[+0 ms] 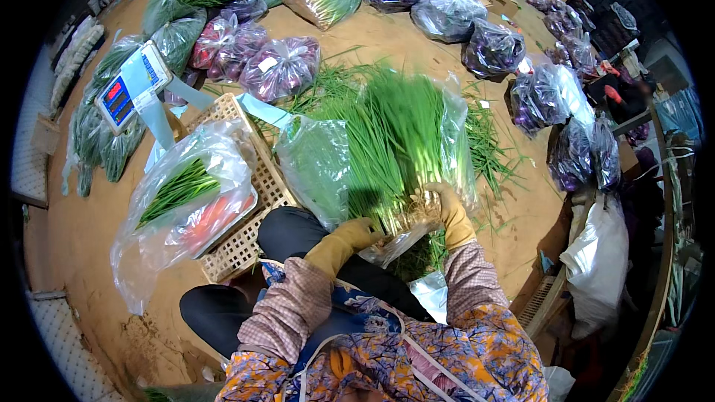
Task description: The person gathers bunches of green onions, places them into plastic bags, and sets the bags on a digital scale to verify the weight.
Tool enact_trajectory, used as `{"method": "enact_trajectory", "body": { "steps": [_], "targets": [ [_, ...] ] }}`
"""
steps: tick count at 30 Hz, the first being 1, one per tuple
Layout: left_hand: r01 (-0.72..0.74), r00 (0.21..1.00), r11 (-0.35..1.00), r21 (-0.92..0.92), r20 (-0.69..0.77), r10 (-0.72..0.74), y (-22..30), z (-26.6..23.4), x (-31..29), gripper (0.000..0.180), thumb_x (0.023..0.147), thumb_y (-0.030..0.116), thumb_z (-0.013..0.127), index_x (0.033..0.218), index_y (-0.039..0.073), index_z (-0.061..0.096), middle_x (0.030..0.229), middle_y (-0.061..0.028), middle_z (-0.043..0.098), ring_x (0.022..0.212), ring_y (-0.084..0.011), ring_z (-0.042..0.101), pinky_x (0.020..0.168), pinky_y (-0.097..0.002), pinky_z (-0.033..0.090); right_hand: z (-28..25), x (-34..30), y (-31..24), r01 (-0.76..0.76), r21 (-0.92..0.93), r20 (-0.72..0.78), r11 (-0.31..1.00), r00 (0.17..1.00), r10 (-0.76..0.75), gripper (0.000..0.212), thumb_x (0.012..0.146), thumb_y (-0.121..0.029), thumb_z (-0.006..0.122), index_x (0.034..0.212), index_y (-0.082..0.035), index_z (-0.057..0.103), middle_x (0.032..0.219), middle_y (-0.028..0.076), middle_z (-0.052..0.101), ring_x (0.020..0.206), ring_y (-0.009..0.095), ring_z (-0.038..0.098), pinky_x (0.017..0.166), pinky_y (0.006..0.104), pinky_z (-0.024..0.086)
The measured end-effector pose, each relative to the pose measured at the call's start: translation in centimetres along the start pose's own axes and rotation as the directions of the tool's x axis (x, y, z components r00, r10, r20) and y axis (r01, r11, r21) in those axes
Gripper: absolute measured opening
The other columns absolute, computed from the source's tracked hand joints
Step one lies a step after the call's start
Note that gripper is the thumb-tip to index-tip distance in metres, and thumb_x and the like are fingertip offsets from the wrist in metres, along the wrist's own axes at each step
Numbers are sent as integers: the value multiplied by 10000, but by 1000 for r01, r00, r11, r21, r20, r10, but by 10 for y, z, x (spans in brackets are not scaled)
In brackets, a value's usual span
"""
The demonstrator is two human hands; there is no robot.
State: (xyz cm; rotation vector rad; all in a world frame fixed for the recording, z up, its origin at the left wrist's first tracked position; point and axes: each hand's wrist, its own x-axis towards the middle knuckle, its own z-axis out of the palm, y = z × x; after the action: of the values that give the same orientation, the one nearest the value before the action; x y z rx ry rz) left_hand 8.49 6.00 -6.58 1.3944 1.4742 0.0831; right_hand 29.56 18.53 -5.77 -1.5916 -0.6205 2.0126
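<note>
A large bunch of thin scallions (406,119) lies in front of me, leaves pointing away, pale stems and brown roots toward me. It rests on a clear plastic bag (325,167), which shows at both sides and under the roots. My right hand (452,216), in a yellow glove, is closed around the root end on the right. My left hand (345,244), gloved alike, is closed at the near left edge, where bag film meets the roots; its fingertips are partly hidden.
Left of my knee, a beige plastic crate (246,171) carries a digital scale (132,88) and an open bag (190,193) with greens and something orange-red. Loose scallion leaves (488,152) litter the floor. Bags of purple vegetables (495,48) curve around the right; a white sack (599,260) stands nearer.
</note>
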Motion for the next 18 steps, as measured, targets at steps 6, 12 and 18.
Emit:
{"method": "enact_trajectory", "body": {
  "steps": [6,12,18],
  "targets": [
    [-100,972,965,-241,-231,43,-16,6,15,479,795,408,549,1035,-6,558,969,-155,584,887,-238,559,780,-321,437,27,-1,39,-109,276,194,955,979,56,234,793,-87,497,987,30,556,821,138,585,708,238,584,618,372,523],
    [-295,953,445,-846,-227,200,9,-4,12,526,800,385,596,1165,29,466,1063,-89,535,939,-173,510,806,-296,427,78,-22,51,497,-192,259,846,858,-445,460,712,-14,600,1127,41,410,988,163,572,886,259,563,705,327,488],
    [-301,935,13,-953,-293,201,13,-12,8,524,754,186,680,1177,28,414,1050,-78,548,925,-172,540,793,-310,454,122,-53,61,666,-114,253,737,737,-626,345,755,-12,520,1091,12,444,1012,156,518,904,250,528,750,312,453]
  ]
}}
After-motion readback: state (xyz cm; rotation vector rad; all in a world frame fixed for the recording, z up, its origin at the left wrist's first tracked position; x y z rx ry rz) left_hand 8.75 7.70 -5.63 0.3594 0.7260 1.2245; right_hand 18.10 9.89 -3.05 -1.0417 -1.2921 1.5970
